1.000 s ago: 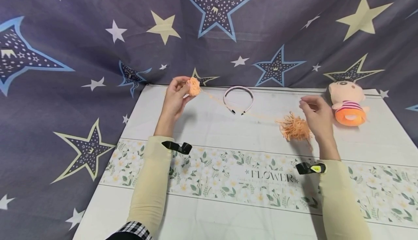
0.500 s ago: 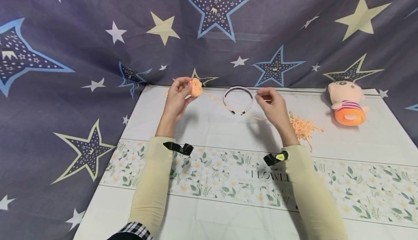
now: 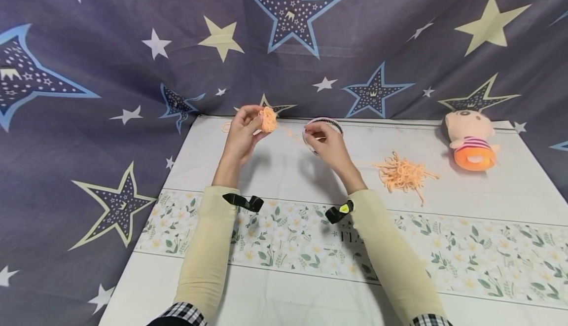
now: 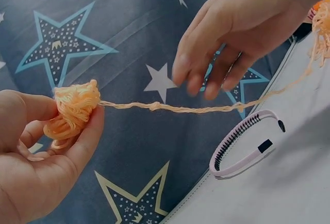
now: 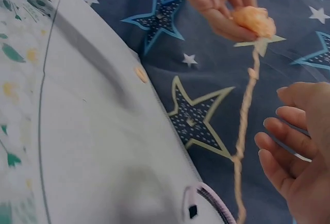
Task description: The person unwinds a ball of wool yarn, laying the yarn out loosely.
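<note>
My left hand (image 3: 243,131) pinches a small bundle of orange yarn (image 4: 75,108) between thumb and fingers, held up over the table's back left. From the bundle a knotted yarn strand (image 4: 193,110) stretches rightward to a loose, tangled yarn pile (image 3: 403,172) on the table. My right hand (image 3: 327,146) hovers beside that strand with its fingers loosely bent and nothing between them, as the right wrist view shows. In the head view it covers part of a pink headband (image 4: 242,141) with black teeth, which lies at the table's back edge.
A plush doll (image 3: 471,141) with a striped top and orange base lies at the back right. A dark curtain (image 3: 293,84) printed with stars hangs behind the table. A white cloth (image 3: 284,296) with a floral band covers the table. A small orange loop (image 5: 141,74) lies near the back left edge.
My right hand has swept left from beside the yarn pile to the headband, nearer the left hand. The left hand has barely moved and keeps its hold on the yarn bundle.
</note>
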